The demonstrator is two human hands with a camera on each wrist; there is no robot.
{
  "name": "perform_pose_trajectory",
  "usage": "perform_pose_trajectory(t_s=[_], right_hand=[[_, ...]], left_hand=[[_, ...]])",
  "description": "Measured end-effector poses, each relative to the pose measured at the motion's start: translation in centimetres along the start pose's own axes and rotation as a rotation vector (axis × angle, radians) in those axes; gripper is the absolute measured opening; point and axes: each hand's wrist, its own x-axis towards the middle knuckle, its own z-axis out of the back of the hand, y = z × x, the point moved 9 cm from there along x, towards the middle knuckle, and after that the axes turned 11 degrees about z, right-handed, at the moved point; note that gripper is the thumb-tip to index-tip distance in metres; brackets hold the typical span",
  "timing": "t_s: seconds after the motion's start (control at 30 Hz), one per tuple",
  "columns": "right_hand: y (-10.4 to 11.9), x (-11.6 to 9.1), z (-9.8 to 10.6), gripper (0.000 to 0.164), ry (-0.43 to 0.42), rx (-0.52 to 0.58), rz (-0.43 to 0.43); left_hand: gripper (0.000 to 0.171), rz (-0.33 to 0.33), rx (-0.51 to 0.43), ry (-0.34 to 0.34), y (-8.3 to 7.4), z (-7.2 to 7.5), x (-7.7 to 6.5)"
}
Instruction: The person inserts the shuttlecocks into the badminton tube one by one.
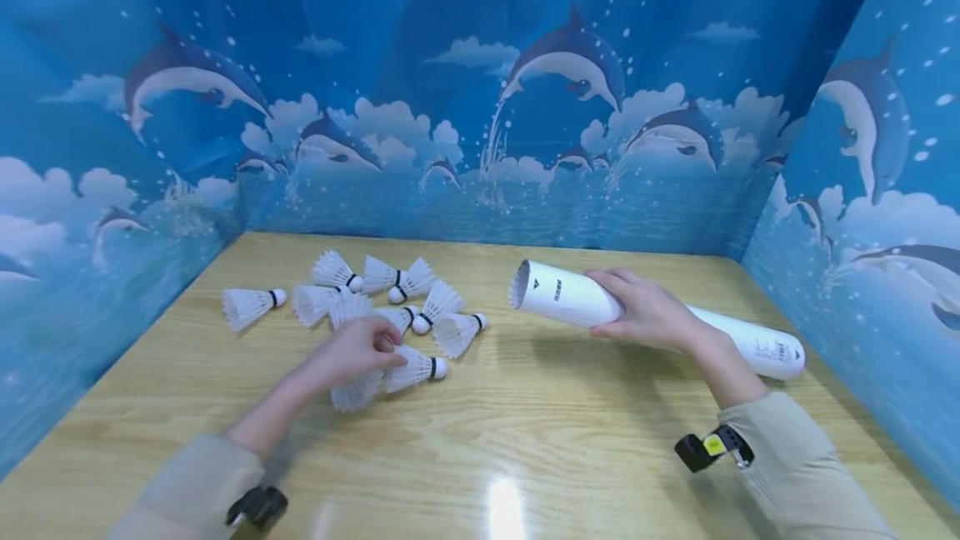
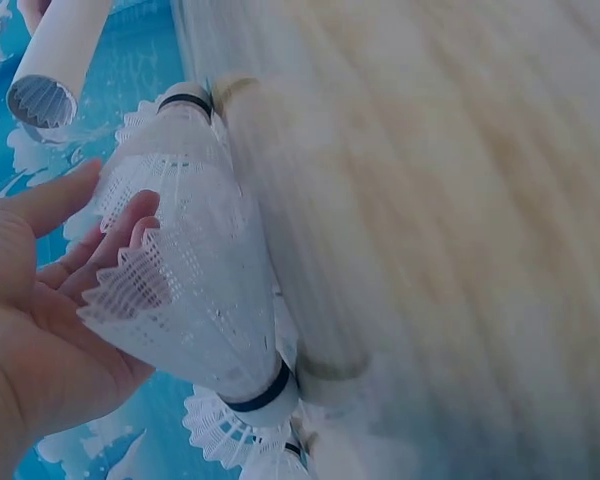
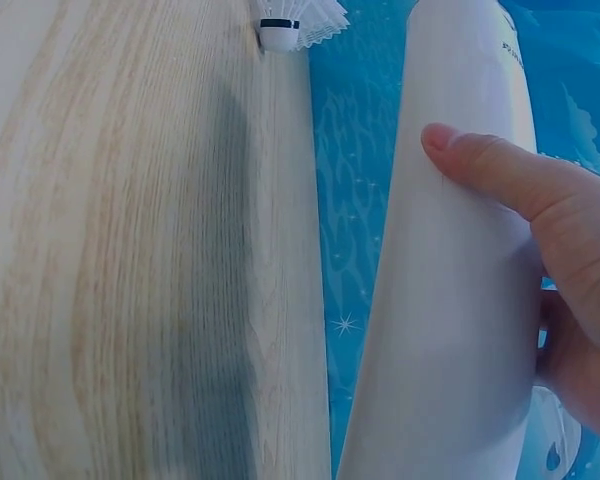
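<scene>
My left hand [image 1: 360,352] is at the near edge of a group of white shuttlecocks. Its thumb and bent fingers pinch the skirt of one shuttlecock [image 1: 422,367], whose cork points right. Another shuttlecock [image 2: 205,310] lies close against the fingers in the left wrist view, covering part of them. My right hand [image 1: 645,311] grips a long white tube [image 1: 566,297] round its middle, thumb [image 3: 480,165] across the near side. The tube slants, its left end raised over the table. That end is open, and the toothed rim of a skirt shows inside it.
Several shuttlecocks [image 1: 442,298] lie close together behind my left hand, and one shuttlecock [image 1: 253,307] sits apart at the left. The wooden table [image 1: 525,440] meets blue dolphin-print curtains [image 1: 450,148] at its back and sides.
</scene>
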Motion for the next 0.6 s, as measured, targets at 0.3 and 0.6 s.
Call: perform_pose_trajectory(t_s=[0.3, 0.6], right_hand=[[-0.2, -0.2, 0.1, 0.079, 0.008, 0.008, -0.024], [-0.3, -0.4, 0.3, 0.081, -0.003, 0.005, -0.027]], left_hand=[[0.012, -0.019, -0.014, 0.044, -0.8, -0.5, 0.2], [0.012, -0.013, -0.119, -0.002, -1.3, 0.4, 0.3]])
